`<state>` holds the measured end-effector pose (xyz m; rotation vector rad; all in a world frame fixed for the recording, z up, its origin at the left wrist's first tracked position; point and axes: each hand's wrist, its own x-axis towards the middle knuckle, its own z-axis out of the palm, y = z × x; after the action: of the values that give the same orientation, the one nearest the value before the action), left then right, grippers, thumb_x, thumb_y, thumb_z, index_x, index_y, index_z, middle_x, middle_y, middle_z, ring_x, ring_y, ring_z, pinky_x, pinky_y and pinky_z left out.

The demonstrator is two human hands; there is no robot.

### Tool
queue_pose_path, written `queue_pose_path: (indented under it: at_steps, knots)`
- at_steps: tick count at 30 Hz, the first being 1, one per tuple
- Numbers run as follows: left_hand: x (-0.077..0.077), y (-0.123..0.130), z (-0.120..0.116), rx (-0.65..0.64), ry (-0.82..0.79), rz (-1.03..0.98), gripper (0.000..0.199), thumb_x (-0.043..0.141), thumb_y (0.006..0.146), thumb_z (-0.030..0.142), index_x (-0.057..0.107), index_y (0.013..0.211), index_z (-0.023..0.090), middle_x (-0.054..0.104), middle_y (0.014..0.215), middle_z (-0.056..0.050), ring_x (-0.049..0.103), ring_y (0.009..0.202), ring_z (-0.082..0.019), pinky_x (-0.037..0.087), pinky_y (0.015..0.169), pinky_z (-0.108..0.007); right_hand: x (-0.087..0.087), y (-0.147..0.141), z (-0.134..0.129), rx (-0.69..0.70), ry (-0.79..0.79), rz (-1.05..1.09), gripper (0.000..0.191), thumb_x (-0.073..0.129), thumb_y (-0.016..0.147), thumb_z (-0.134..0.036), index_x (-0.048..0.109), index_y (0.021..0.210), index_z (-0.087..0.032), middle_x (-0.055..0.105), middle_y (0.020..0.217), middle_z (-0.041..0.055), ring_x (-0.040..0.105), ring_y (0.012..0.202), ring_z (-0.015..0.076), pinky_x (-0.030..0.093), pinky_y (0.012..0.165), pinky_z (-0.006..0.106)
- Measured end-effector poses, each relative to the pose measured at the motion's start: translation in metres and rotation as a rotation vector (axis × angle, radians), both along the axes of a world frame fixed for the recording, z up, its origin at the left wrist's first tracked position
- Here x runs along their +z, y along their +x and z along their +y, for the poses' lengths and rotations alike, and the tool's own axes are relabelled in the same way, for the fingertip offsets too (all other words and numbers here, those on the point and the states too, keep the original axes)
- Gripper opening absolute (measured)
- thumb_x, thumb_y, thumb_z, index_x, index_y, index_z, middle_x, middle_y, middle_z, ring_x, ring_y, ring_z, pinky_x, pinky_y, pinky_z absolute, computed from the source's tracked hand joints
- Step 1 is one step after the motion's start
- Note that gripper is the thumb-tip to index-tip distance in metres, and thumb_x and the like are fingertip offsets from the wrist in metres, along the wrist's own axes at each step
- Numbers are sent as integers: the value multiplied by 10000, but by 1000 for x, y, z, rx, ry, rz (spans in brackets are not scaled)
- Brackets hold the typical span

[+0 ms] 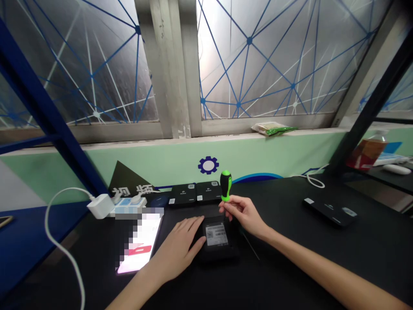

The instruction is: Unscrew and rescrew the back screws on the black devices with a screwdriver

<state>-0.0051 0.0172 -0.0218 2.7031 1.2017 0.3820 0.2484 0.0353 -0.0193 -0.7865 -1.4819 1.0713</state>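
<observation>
A black boxy device (pixel 231 249) with a white printed label (pixel 217 235) lies on the black table in front of me. My left hand (pixel 180 241) rests at its left side, fingers stretched out and fingertips touching its edge. Above its far right corner, my right hand (pixel 245 212) pinches a screwdriver (pixel 226 186) with a black and bright green handle, held upright. The hand hides the screwdriver's lower part, so I cannot tell whether its tip touches the device. A thin dark rod (pixel 251 246) lies just right of the device.
Two flat black boxes (pixel 183 194) stand behind the device, and another black box (pixel 329 211) lies at the right. To the left are a lit tablet (pixel 142 245), a power strip (pixel 129 206) and a white charger (pixel 100 206) with its cable. A green packet (pixel 272 128) sits on the windowsill.
</observation>
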Motion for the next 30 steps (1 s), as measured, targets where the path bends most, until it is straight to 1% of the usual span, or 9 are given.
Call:
queue_pose_path:
  at_steps: [8, 12, 15, 18, 23, 25, 28, 30]
  knots:
    - [3, 2, -2, 5, -11, 3, 510, 355, 1044, 483, 341, 1512, 281, 477, 1483, -66, 448, 1348, -285, 372, 1095, -475, 3, 3, -1, -31, 23, 41, 206, 651, 911, -356, 704, 917, -157, 694, 796, 58, 573, 596, 117, 478, 544, 246]
    - [4, 1, -2, 9, -33, 13, 516, 353, 1045, 483, 336, 1514, 268, 463, 1494, -66, 430, 1362, -280, 357, 1109, -475, 5, 3, -3, -45, 42, 81, 190, 629, 928, -354, 667, 923, -167, 670, 812, 51, 572, 626, 126, 481, 566, 254]
    - [4, 0, -2, 14, -46, 19, 521, 349, 1045, 485, 328, 1517, 265, 454, 1500, -70, 420, 1368, -285, 347, 1113, -492, 6, 5, -3, -55, 40, 147, 191, 623, 930, -364, 617, 877, -181, 653, 803, 42, 572, 628, 135, 496, 587, 270]
    - [4, 0, -2, 16, -37, 8, 518, 358, 1043, 485, 327, 1516, 279, 459, 1495, -67, 433, 1360, -288, 361, 1103, -492, 6, 10, 0, -50, 4, 171, 204, 608, 936, -372, 590, 846, -189, 654, 806, 43, 600, 666, 158, 513, 633, 294]
    - [3, 0, -2, -4, 1, -6, 503, 372, 1041, 465, 336, 1510, 286, 458, 1495, -63, 446, 1352, -280, 377, 1096, -472, 0, 14, 2, 26, -50, 155, 317, 518, 975, -385, 587, 747, -176, 659, 834, 66, 629, 731, 189, 519, 700, 331]
    - [3, 0, -3, -7, 7, -6, 501, 370, 1042, 461, 333, 1511, 287, 447, 1504, -66, 438, 1359, -283, 376, 1097, -475, -4, 12, 1, 42, -52, 163, 342, 499, 979, -385, 587, 726, -173, 652, 836, 66, 624, 724, 188, 511, 688, 326]
    - [3, 1, -3, 0, -3, -5, 506, 375, 1040, 465, 326, 1512, 287, 433, 1514, -65, 424, 1369, -284, 371, 1102, -482, -9, 8, 1, 12, -52, 168, 338, 528, 959, -369, 582, 690, -171, 624, 830, 50, 606, 691, 173, 495, 639, 301]
    - [4, 1, -4, 1, -12, -8, 505, 382, 1038, 462, 329, 1508, 285, 438, 1510, -61, 422, 1370, -278, 374, 1102, -475, -11, 6, 0, -4, -60, 175, 322, 547, 947, -359, 572, 683, -176, 605, 793, 33, 592, 652, 162, 486, 610, 290]
